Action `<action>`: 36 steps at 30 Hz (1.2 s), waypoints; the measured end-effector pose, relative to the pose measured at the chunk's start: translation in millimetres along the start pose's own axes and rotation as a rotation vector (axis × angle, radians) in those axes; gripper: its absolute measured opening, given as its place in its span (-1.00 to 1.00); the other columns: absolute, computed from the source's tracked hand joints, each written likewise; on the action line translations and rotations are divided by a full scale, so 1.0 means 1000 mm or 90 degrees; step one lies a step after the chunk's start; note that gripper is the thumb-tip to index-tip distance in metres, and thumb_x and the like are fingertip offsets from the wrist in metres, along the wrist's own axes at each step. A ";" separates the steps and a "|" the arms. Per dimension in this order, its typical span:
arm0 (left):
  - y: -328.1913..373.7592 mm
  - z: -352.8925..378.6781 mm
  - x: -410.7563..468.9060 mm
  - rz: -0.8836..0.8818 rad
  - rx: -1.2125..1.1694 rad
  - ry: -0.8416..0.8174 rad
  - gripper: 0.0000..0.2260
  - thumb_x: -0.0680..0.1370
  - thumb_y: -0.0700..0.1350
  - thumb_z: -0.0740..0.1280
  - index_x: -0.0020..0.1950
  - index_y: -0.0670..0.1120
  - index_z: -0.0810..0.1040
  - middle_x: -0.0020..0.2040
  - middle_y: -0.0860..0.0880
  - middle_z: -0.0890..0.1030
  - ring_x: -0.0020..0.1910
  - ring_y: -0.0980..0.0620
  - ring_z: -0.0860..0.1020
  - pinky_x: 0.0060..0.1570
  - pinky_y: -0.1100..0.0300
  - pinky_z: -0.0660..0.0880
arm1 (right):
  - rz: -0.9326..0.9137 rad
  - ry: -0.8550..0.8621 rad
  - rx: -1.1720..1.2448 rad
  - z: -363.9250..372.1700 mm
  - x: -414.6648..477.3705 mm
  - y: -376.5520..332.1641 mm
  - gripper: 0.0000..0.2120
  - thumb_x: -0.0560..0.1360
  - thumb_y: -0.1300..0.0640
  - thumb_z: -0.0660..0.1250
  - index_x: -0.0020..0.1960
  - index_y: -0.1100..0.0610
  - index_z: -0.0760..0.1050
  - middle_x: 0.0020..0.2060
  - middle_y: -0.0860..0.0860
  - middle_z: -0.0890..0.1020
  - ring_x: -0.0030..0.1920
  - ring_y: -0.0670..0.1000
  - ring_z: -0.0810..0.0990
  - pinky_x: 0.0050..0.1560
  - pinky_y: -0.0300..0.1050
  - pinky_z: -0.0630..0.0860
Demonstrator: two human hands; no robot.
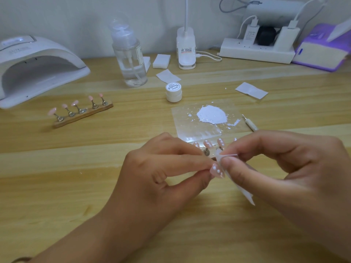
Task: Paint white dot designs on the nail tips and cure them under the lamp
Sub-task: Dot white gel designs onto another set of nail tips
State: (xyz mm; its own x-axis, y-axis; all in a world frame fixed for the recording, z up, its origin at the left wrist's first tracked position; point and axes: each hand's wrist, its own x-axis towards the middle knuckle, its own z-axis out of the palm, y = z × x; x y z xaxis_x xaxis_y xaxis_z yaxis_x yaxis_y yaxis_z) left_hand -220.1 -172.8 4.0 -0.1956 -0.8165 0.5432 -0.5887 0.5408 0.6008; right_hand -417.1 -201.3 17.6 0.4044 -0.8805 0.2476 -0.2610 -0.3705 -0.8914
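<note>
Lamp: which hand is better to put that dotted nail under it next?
Probably the left. The left hand already pinches the dotted nail tip, and the lamp stands far over on that side. The right hand is busy holding a white wipe.

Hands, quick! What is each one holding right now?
Left hand: pinches a pink plastic nail tip with white dots.
Right hand: pinches a thin white sheet.

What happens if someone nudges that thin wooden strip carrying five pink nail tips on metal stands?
The thin wooden strip lies flat and low, so it would probably slide, not tip. It looks light. Its pink nail tips perch on slim metal stands, so a sharp knock might shake one loose.
</note>
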 end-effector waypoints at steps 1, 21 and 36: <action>0.000 0.000 0.001 0.005 0.001 -0.010 -0.96 0.46 -0.08 0.50 -0.11 0.04 0.73 -0.18 0.17 0.67 -0.17 0.13 0.59 -0.14 0.26 0.48 | -0.001 0.000 0.002 0.000 0.000 0.000 -0.85 0.34 0.14 0.56 -0.14 -0.05 0.67 -0.23 -0.28 0.68 -0.11 -0.17 0.67 -0.03 -0.21 0.57; -0.003 0.000 0.000 0.015 -0.002 -0.027 -0.90 0.50 -0.10 0.42 -0.08 0.00 0.74 -0.13 0.17 0.66 -0.11 0.17 0.57 -0.08 0.31 0.45 | -0.036 0.008 -0.026 0.000 0.000 0.004 -0.83 0.34 0.12 0.57 -0.17 -0.11 0.66 -0.24 -0.28 0.68 -0.12 -0.16 0.68 -0.06 -0.21 0.58; -0.004 -0.002 0.000 -0.009 -0.020 -0.005 -0.97 0.48 -0.11 0.48 -0.12 0.01 0.72 -0.14 0.18 0.68 -0.14 0.13 0.59 -0.14 0.34 0.43 | -0.101 0.179 -0.081 -0.001 -0.001 0.001 -0.97 0.42 0.00 0.49 -0.18 -0.07 0.66 -0.28 -0.15 0.69 -0.27 -0.23 0.62 -0.17 -0.51 0.41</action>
State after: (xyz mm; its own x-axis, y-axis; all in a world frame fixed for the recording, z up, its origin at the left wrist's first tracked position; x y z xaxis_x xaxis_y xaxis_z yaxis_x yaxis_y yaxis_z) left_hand -215.9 -175.1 2.8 -0.1928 -0.8259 0.5298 -0.5664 0.5346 0.6272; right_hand -418.7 -201.2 16.4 0.1964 -0.8494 0.4899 -0.3288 -0.5277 -0.7832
